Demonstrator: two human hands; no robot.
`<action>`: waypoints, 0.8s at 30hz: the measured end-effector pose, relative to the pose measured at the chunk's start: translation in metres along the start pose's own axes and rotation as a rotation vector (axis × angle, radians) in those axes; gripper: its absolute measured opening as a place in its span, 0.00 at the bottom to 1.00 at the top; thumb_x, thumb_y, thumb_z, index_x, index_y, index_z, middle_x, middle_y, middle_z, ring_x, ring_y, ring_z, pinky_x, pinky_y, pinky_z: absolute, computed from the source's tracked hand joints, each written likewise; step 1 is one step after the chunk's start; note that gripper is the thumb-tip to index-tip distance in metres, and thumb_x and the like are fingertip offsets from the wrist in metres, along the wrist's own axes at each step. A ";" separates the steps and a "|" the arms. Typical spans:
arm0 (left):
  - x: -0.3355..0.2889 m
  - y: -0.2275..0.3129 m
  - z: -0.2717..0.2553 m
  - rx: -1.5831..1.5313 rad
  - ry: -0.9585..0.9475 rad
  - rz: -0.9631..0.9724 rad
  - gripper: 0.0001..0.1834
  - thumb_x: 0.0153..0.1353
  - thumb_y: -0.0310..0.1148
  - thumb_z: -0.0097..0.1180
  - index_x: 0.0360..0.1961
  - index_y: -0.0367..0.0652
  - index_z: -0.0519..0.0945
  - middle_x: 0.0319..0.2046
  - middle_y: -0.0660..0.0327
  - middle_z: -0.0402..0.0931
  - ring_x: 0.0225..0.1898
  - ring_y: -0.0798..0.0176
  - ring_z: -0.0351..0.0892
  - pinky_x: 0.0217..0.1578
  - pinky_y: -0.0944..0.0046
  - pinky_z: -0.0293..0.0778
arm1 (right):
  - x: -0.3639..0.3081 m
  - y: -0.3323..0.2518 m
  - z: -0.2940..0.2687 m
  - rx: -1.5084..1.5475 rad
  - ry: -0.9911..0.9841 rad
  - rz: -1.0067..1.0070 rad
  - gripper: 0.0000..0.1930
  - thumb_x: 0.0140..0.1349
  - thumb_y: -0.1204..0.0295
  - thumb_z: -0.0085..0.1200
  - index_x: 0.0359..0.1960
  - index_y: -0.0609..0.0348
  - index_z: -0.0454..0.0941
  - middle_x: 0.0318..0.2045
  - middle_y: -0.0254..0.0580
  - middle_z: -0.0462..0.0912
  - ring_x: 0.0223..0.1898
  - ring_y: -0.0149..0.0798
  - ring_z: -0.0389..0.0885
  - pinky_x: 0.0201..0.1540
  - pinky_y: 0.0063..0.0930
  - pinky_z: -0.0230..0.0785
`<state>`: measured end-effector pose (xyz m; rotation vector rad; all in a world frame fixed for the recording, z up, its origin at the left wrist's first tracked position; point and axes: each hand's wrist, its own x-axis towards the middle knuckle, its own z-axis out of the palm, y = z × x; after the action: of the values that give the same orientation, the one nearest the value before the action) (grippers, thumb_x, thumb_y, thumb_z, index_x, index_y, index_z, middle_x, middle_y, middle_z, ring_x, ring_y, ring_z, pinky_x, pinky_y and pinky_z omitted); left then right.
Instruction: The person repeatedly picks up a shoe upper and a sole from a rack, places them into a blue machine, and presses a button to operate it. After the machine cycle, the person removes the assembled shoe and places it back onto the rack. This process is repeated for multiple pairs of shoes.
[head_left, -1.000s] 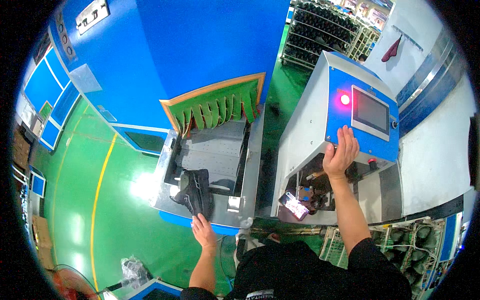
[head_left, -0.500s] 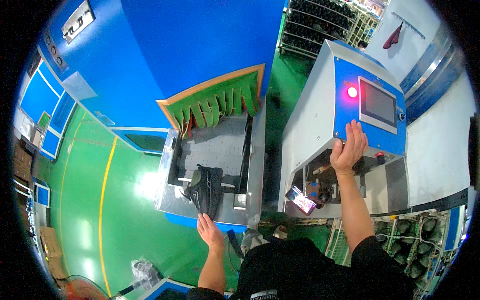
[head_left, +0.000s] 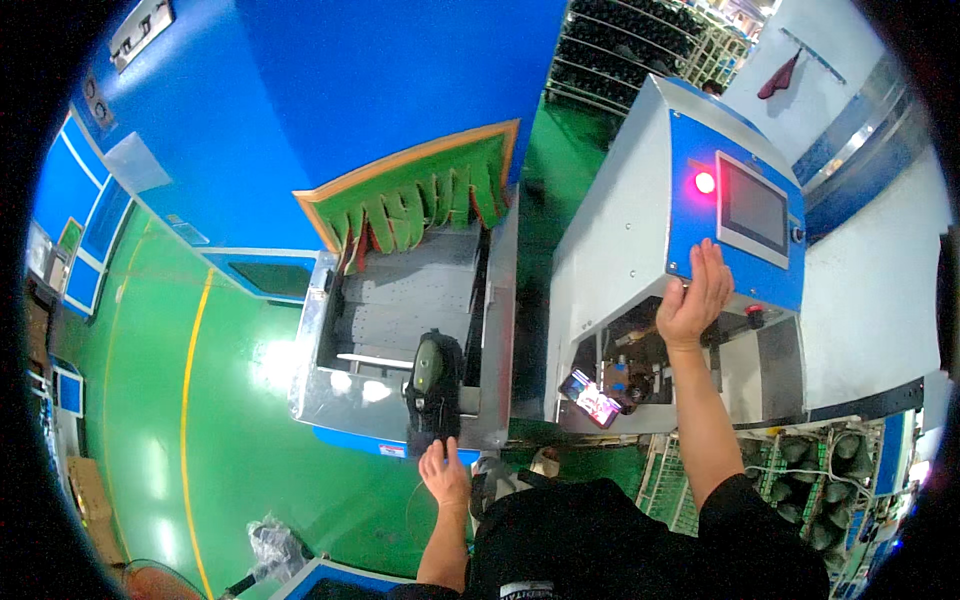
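Observation:
A black shoe (head_left: 435, 385) with a green last showing in its top sits at the near end of the conveyor (head_left: 400, 290). My left hand (head_left: 445, 478) is at the shoe's near end, with its fingers closed around it; the exact grip is partly hidden. My right hand (head_left: 695, 298) lies on the lower edge of the blue control panel (head_left: 690, 140) of a grey machine (head_left: 615, 240), fingers stretched out and holding nothing. A red light (head_left: 705, 183) glows beside the panel's dark screen (head_left: 755, 208).
Green strips (head_left: 405, 222) hang over the conveyor's opening in a blue machine (head_left: 400, 90). A lit phone (head_left: 592, 398) rests by the grey machine's lower mechanism, below a red stop button (head_left: 754, 312). Dark shoe lasts fill a rack (head_left: 810, 465) at lower right.
The black shoe has turned upright and shifted slightly right, its green last now facing up. My left hand has moved right with it. My right hand stays on the panel.

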<state>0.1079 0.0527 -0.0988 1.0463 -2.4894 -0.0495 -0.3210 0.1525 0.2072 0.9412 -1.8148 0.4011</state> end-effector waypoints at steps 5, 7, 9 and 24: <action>0.015 0.000 -0.014 -0.229 -0.074 -0.247 0.20 0.56 0.32 0.62 0.51 0.46 0.79 0.48 0.56 0.75 0.53 0.48 0.73 0.56 0.48 0.68 | -0.002 0.003 -0.004 0.021 -0.059 0.013 0.25 0.69 0.61 0.44 0.60 0.66 0.73 0.62 0.51 0.74 0.65 0.53 0.70 0.68 0.49 0.52; 0.039 -0.006 -0.025 -0.251 -0.130 -0.251 0.23 0.56 0.34 0.64 0.54 0.42 0.77 0.47 0.52 0.75 0.53 0.44 0.72 0.56 0.47 0.68 | -0.001 0.005 -0.008 0.028 -0.060 0.013 0.24 0.69 0.62 0.44 0.61 0.66 0.73 0.62 0.51 0.74 0.66 0.53 0.69 0.68 0.48 0.53; 0.063 -0.011 -0.032 -0.378 0.024 -0.404 0.29 0.57 0.38 0.66 0.58 0.37 0.73 0.49 0.46 0.74 0.53 0.39 0.71 0.57 0.45 0.67 | 0.000 0.003 -0.006 0.058 -0.039 0.016 0.24 0.71 0.58 0.44 0.59 0.63 0.74 0.62 0.50 0.74 0.65 0.51 0.70 0.66 0.48 0.54; 0.152 -0.024 0.012 -0.736 -0.086 -0.480 0.41 0.47 0.40 0.73 0.60 0.33 0.69 0.55 0.45 0.72 0.58 0.40 0.71 0.60 0.49 0.67 | -0.003 0.003 0.011 -0.031 0.027 -0.004 0.27 0.73 0.55 0.37 0.58 0.64 0.75 0.60 0.50 0.76 0.63 0.50 0.72 0.66 0.47 0.54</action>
<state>0.0247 -0.0707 -0.0567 1.2588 -1.9414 -1.0753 -0.3292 0.1484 0.2007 0.9139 -1.7900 0.3803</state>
